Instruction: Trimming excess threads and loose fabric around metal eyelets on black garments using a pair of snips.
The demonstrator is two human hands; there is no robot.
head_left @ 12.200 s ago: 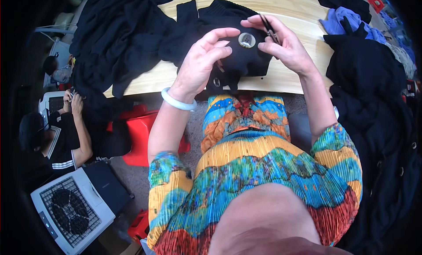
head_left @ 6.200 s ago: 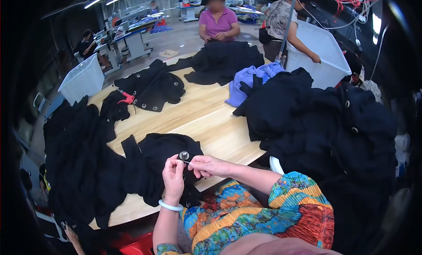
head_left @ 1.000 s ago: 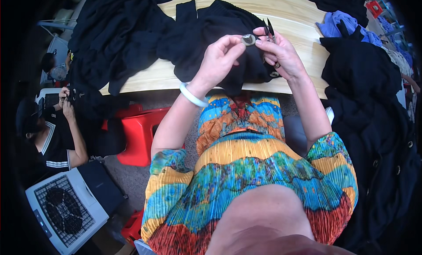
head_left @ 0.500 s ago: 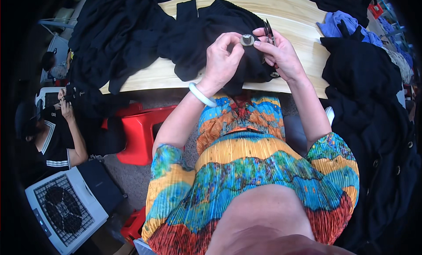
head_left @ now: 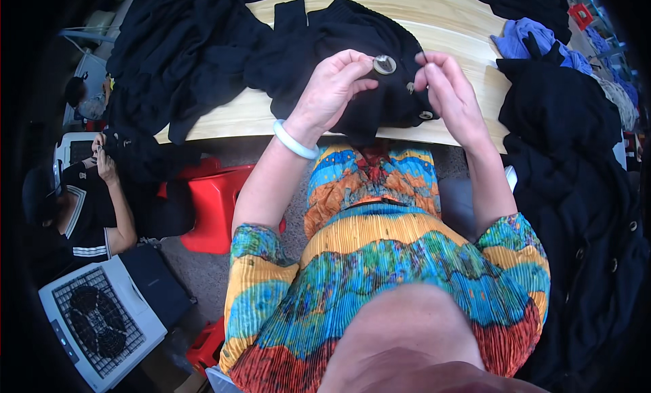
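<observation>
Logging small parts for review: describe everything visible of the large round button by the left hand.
The round button has a pale rim and a dark middle with a bright patch; any holes are too small to tell. It looks hard, perhaps plastic. Its face is turned toward the camera, over the black garment; whether it is sewn on cannot be told. The left hand has its fingers at the button's left edge; the right hand is apart from it.

Right hand: fingertips blurred; anything pinched between them too small to make out. Left hand hides part of the black garment. Round button: face too small to read in detail. Table: far edge cut off by the frame's upper edge. Co-worker's hands: item handled too small to identify
</observation>
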